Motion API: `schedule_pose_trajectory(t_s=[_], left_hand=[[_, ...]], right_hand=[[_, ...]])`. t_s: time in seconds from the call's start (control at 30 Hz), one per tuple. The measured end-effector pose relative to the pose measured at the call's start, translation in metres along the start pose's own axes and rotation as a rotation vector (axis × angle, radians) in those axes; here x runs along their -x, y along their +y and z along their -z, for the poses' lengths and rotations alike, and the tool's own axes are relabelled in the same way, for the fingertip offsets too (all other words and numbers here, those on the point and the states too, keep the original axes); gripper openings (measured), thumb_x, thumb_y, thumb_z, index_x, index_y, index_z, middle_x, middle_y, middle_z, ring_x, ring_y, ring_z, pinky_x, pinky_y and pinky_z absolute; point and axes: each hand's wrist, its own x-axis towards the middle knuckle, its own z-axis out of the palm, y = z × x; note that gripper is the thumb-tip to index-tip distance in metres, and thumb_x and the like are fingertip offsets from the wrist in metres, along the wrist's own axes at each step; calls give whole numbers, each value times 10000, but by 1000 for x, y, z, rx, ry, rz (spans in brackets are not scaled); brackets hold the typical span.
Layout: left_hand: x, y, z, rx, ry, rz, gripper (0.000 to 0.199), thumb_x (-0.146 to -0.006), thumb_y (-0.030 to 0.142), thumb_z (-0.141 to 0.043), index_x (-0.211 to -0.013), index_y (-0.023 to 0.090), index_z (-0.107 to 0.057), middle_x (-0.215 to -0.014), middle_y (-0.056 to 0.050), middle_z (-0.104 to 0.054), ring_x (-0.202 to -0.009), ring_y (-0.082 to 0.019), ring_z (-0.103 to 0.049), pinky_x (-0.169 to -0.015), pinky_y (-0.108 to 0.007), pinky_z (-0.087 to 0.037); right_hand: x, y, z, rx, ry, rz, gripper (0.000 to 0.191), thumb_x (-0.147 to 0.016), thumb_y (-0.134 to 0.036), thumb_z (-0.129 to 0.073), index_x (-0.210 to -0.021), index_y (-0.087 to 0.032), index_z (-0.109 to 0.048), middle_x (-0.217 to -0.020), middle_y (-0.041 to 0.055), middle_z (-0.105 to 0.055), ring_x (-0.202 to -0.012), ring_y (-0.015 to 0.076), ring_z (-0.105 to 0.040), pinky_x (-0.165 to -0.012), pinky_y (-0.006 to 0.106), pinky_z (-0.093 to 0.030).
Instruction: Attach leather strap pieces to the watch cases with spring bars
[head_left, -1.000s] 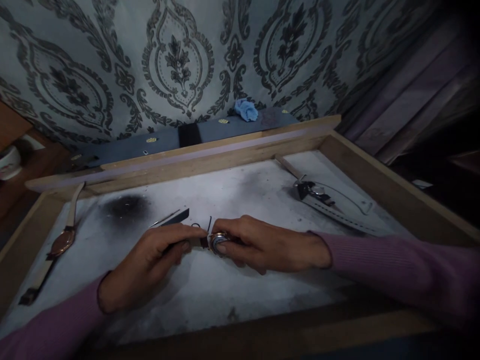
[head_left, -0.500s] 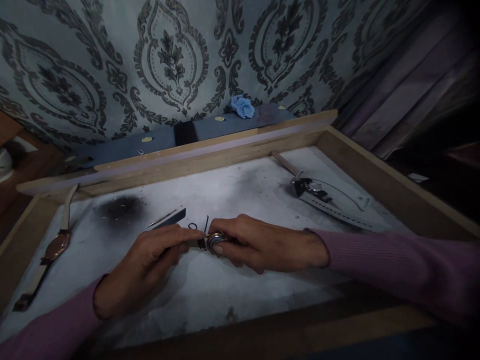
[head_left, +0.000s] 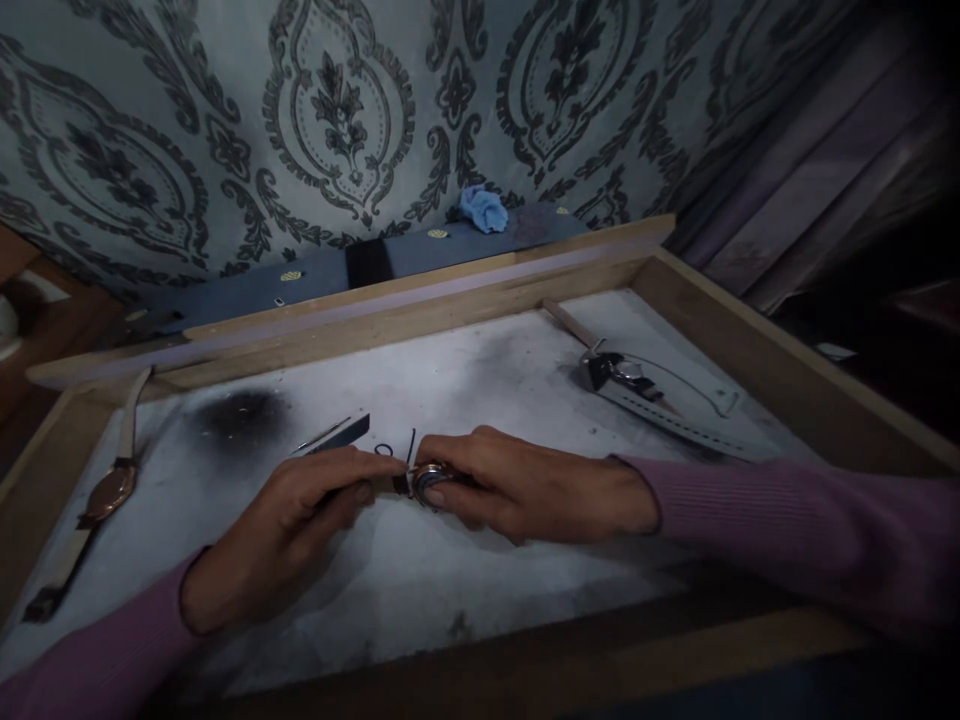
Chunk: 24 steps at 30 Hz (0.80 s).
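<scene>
My right hand (head_left: 502,485) grips a round metal watch (head_left: 427,480) near the middle of the white work surface. A short dark strap piece (head_left: 401,484) sticks out on the watch's left side. The fingers of my left hand (head_left: 300,510) are pinched around this strap side, the index fingertip touching the watch's edge. Just behind the fingers lie a small dark ring (head_left: 383,450) and a thin dark pin-like piece (head_left: 412,446). A dark flat blade-like tool (head_left: 349,433) rests behind my left hand, beside a thin metal tool (head_left: 319,436).
A watch with a pale strap (head_left: 111,492) lies at the left. On the right are another watch (head_left: 634,374), a wooden-handled tool (head_left: 570,325) and a long curved strip (head_left: 675,422). A wooden rim (head_left: 420,305) borders the surface; a blue cloth (head_left: 484,210) sits behind it.
The view has shifted very slightly. Both hands keep nearly the same pose around the watch, and the objects on the surface look unmoved.
</scene>
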Motion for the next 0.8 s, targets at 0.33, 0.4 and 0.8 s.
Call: schedule_pose_trajectory(t_s=[0.33, 0.4, 0.8], left_hand=[[-2, 3, 0, 24, 2, 1, 316, -913, 112, -485, -1148, 237, -655, -988, -22, -719, -861, -140, -651, -761, -223, -502], [-2, 2, 0, 18, 9, -3, 317, -912, 109, -486, -1151, 233, -652, -994, -23, -720, -870, -140, -650, -766, -222, -501], [0, 1, 0, 14, -3, -24, 315, -917, 106, -487, -1159, 235, -643, -1030, -27, -719, -891, -142, -655, -780, -221, -503]], right_hand=[[1, 1, -1, 25, 3, 14, 90, -943, -149, -405, -913, -140, -490, -636, -39, -484, -523, 69, -421, -488, 193, -305], [1, 2, -1, 26, 6, 18, 85, -941, -148, -410, -915, -139, -491, -629, -43, -478, -517, 67, -418, -486, 192, -303], [0, 0, -1, 40, 8, 9, 74, -935, -134, -418, -899, -142, -483, -621, -48, -472, -508, 64, -412, -489, 194, -293]])
